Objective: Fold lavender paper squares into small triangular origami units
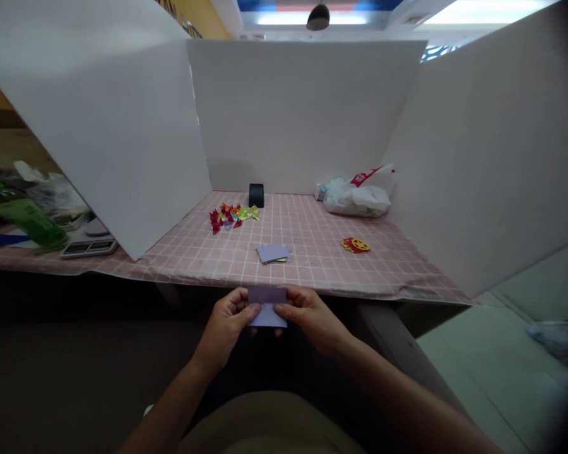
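A light purple sheet of paper [267, 296] is held between my two hands, just in front of the table's near edge. A crease crosses its middle, and the upper half looks darker than the lower. My left hand [228, 321] pinches its left side, thumb on top and fingers behind. On the right side my right hand [315, 317] grips it the same way. Beyond my hands, a small stack of paper squares [273, 252] lies on the table, purple on top with yellow showing beneath. Several folded paper pieces [227, 215] in red, orange, yellow and blue form a pile farther back.
White panels [307, 113] enclose the table's back and sides. On the pink checked tablecloth [307, 224] are red and yellow cut-outs [356, 244], a black object [256, 195] and a white plastic bag [357, 197]. Left of the panel are a green bottle [28, 221] and a scale [89, 247].
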Motion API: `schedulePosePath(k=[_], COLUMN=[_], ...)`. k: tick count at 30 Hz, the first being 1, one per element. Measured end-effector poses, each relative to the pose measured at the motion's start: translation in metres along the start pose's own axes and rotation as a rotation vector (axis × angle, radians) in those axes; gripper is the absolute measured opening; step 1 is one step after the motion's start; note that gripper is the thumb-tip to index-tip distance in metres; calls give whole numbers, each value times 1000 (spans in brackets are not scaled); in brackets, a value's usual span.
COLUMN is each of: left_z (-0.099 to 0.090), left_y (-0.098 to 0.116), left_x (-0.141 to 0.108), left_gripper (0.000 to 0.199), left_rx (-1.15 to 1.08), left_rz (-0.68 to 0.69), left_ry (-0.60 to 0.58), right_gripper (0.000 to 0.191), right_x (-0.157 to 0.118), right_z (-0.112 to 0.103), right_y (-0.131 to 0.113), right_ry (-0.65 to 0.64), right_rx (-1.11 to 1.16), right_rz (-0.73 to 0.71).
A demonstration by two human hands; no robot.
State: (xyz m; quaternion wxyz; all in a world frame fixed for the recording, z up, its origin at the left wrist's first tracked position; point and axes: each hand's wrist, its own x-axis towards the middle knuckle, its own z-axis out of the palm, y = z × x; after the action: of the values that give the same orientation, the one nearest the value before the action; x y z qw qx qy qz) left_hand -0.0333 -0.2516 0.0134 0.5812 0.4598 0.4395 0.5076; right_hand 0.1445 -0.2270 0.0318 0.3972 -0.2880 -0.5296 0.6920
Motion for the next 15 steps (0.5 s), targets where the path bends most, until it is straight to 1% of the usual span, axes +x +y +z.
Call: schedulePosePath(k=[3,9,15], left_z=[-1,-1,-1], left_y=[-1,-2,-8], left_x=[-1,0,-2], left_gripper=[24,22,25], left_rx=[-23,-61,-47], left_rz=[21,7,-14], left_ry=[-17,-14,11], right_gripper=[21,20,19], right_x=[-1,-1,-2], right_z=[0,-2,-4], right_y=[-1,0,1], right_ry=[11,20,-19], right_rx=[23,-2,-59], right_rz=[3,11,20])
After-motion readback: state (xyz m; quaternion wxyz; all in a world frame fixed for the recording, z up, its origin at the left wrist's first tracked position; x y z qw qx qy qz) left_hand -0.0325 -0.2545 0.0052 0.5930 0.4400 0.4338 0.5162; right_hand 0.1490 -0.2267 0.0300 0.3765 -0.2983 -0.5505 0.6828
